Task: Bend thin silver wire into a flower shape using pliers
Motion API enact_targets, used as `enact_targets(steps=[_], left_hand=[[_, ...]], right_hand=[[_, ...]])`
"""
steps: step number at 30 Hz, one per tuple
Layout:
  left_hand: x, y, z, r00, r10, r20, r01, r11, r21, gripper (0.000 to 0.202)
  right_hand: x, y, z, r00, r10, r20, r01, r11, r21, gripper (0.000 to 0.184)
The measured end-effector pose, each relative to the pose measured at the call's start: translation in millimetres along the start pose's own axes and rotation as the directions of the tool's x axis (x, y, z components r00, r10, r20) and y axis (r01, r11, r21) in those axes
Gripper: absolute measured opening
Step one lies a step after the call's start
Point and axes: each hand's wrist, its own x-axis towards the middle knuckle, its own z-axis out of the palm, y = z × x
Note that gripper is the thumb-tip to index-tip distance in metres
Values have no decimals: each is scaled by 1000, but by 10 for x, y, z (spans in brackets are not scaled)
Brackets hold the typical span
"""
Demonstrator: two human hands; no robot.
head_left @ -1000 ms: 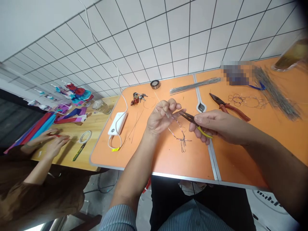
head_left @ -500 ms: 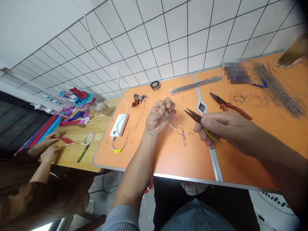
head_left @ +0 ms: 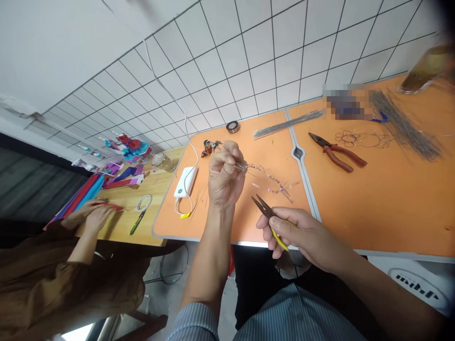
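My left hand (head_left: 223, 176) is raised above the orange table (head_left: 355, 208), its fingers pinched on one end of a thin twisted wire piece (head_left: 270, 179) with small pink bits. The wire reaches out to the right over the table. My right hand (head_left: 302, 234) is lower, near the table's front edge, closed round yellow-handled needle-nose pliers (head_left: 267, 214). The pliers' dark jaws point up and left, apart from the wire.
Red-handled pliers (head_left: 336, 153), a wire flower shape (head_left: 362, 139), bundles of straight wire (head_left: 287, 125), a tape roll (head_left: 232, 126), keys (head_left: 209, 147) and a white power bank (head_left: 186, 182) lie on the table. At the left, another person's hands (head_left: 90, 215) work at a wooden table.
My right hand has drawn the pliers back from the wire toward the table's front edge. My left hand has lifted the wire piece and turned it to stretch out to the right.
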Motion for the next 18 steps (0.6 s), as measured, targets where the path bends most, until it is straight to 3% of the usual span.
enact_targets(steps=[5,10,14,16,18], left_hand=[[-461,39,-150,999,6,-40,-3,997,77,76],[-707,-13,-331,997,53,-61,-54,998,-22,75],[-738,-28,-465,989,149,-15,-150,982,-118,68],[-740,-27,-505,978,203,44,-194,970,-148,64],[-754,-26,-508,969,224,107,-203,963,-178,60]], right_hand=[[-16,23,309,999,47,-26,-46,998,43,49],[-90,365,393,982,180,56,-180,984,-7,55],[-344,706,227,948,316,29,-315,948,-38,55],[-484,798,62,933,359,-29,-359,933,-24,53],[-574,783,-113,934,326,-146,-331,943,-14,51]])
